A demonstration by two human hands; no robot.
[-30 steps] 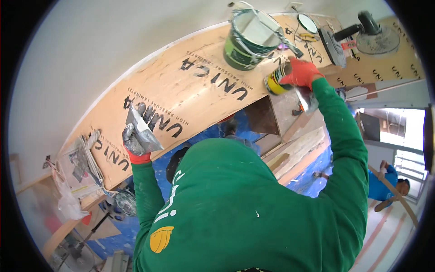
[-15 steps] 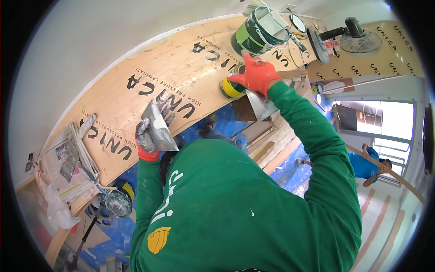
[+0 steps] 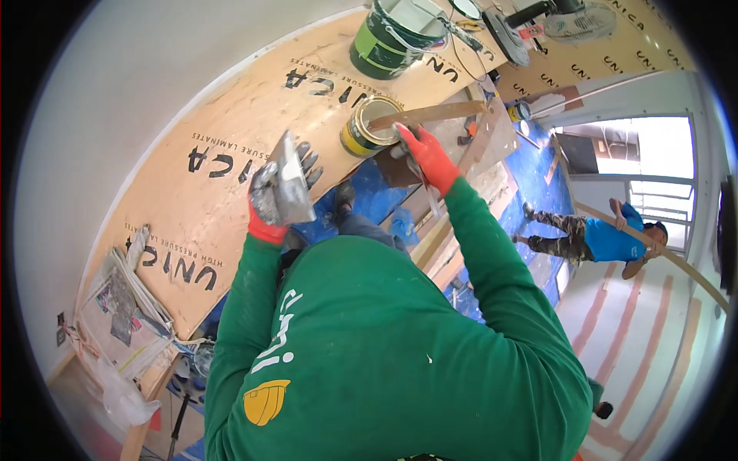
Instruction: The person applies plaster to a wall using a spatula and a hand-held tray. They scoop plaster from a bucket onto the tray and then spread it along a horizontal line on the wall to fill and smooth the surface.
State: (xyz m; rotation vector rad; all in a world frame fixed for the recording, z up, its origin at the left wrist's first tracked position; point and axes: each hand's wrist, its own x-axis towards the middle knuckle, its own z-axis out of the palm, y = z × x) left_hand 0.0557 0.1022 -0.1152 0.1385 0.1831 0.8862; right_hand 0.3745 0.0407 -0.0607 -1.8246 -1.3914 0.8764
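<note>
My left hand (image 3: pixel 265 196), in a red glove caked with grey compound, grips a flat metal trowel (image 3: pixel 292 188) with pale compound along its edge. My right hand (image 3: pixel 430 157), in a cleaner red glove, is closed around a broad scraper (image 3: pixel 419 170) whose thin blade hangs edge-on below the fingers. Close beside that hand stands an open can (image 3: pixel 356 142) with a yellow band, on the covered bench. A brown wooden strip (image 3: pixel 438 114) reaches across to the can's mouth. Most of the scraper's handle is hidden by my fingers.
Farther back stand a green bucket (image 3: pixel 377 50) with a wire handle and a fan (image 3: pixel 576 23). Newspapers (image 3: pixel 123 300) lie at the bench's left end. Blue sheeting (image 3: pixel 530 165) covers the floor. On the right a co-worker in a blue shirt (image 3: pixel 611 238) holds a long plank (image 3: pixel 684 273).
My right hand has drawn back from the can toward me, turning the scraper edge-on. The left hand with the trowel has shifted slightly right. The view has moved, and more of the co-worker shows.
</note>
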